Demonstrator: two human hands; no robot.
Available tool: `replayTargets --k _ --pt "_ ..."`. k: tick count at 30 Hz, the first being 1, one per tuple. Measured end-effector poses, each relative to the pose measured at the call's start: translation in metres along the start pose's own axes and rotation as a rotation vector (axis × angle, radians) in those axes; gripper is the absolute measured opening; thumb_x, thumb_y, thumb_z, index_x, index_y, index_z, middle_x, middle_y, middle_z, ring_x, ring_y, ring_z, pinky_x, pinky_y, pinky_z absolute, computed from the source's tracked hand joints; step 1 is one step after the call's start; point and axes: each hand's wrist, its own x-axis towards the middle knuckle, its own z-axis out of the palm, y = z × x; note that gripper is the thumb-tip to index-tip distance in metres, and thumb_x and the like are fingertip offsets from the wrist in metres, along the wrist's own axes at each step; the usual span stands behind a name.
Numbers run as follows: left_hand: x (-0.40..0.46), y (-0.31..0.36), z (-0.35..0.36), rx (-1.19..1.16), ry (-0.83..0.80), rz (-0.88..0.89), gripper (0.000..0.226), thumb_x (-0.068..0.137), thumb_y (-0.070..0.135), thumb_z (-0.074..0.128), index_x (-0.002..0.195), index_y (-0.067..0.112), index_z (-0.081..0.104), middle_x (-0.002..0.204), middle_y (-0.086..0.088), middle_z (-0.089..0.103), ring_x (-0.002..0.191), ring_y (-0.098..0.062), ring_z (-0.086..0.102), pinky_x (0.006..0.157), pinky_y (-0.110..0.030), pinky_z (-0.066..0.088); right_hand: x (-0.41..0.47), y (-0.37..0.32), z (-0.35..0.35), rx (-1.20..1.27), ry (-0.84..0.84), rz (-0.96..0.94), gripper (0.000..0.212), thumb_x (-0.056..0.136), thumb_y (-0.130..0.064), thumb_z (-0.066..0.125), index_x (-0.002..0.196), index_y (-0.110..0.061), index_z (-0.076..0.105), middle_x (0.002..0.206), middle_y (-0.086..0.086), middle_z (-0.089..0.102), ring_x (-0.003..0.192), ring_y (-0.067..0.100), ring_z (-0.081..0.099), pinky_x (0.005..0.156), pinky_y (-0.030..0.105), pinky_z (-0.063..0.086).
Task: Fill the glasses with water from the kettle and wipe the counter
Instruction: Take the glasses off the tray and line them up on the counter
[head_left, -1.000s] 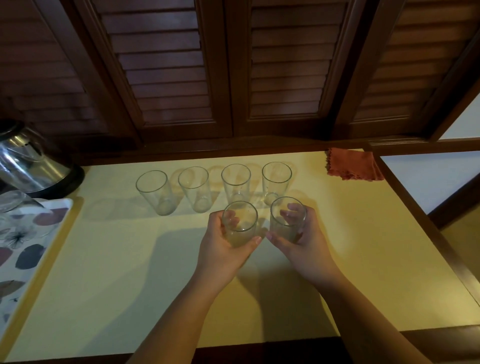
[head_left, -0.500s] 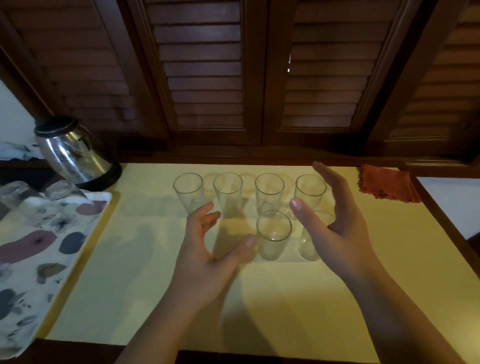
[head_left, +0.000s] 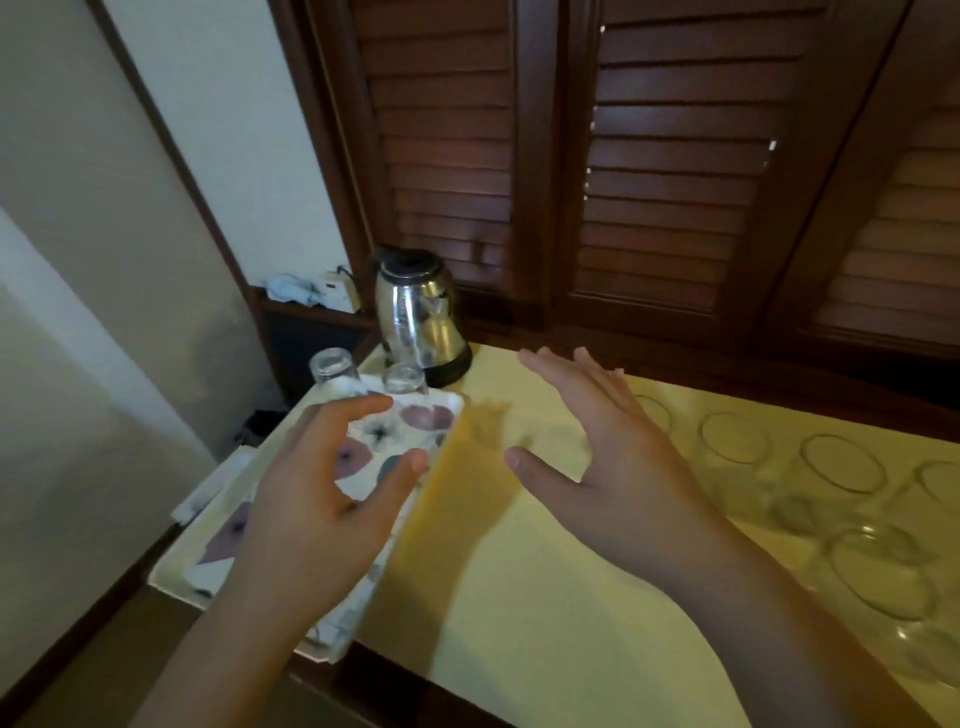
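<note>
Our view has swung left since half a second ago, so the yellow counter (head_left: 545, 597) now runs off to the right and a pale wall fills the left side. The flowered tray (head_left: 291, 525), earlier at the left edge, now lies under our left hand (head_left: 311, 514). The steel kettle (head_left: 421, 317) stands upright at the counter's far left corner, nearer the middle of our view than before. The upright glasses (head_left: 836, 467) we had before us are pushed to the right edge, blurred. Two upturned glasses (head_left: 363, 376) stand at the tray's far end. Our left hand hovers with fingers loosely curved, grasping nothing; our right hand (head_left: 618, 467) is spread flat, fingers released, above the counter between kettle and glasses.
</note>
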Motion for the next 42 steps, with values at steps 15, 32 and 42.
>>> replayTargets --k 15,32,42 --pt "0.139 -0.148 -0.044 0.513 -0.409 0.315 0.076 0.097 0.048 0.069 0.163 0.037 0.032 0.169 0.010 0.033 0.161 -0.023 0.019 0.128 -0.040 0.021 0.132 -0.035 0.164 -0.548 -0.223 -0.133 0.084 0.102 -0.024 0.067 0.171 -0.016 0.020 0.181 -0.001 0.008 0.168 0.020 -0.001 0.130 0.036 -0.005" --pt "0.205 -0.169 0.019 1.215 -0.617 0.857 0.059 0.104 0.021 0.060 0.159 0.020 0.039 0.167 -0.019 0.027 0.157 -0.040 0.019 0.130 -0.049 0.018 0.176 -0.037 0.202 -1.437 -0.381 -0.249 0.045 0.106 -0.028 0.060 0.149 -0.014 0.060 0.152 0.022 0.045 0.146 0.051 0.036 0.116 0.083 0.025" --pt "0.208 -0.172 0.023 1.213 -0.579 0.794 0.055 0.100 0.022 0.064 0.152 0.021 0.050 0.149 -0.011 0.042 0.140 -0.033 0.038 0.119 -0.044 0.033 0.170 -0.030 0.195 -1.242 -0.320 -0.177 0.038 0.102 -0.020 0.065 0.139 -0.011 0.063 0.143 0.016 0.049 0.142 0.041 0.043 0.102 0.046 0.049"
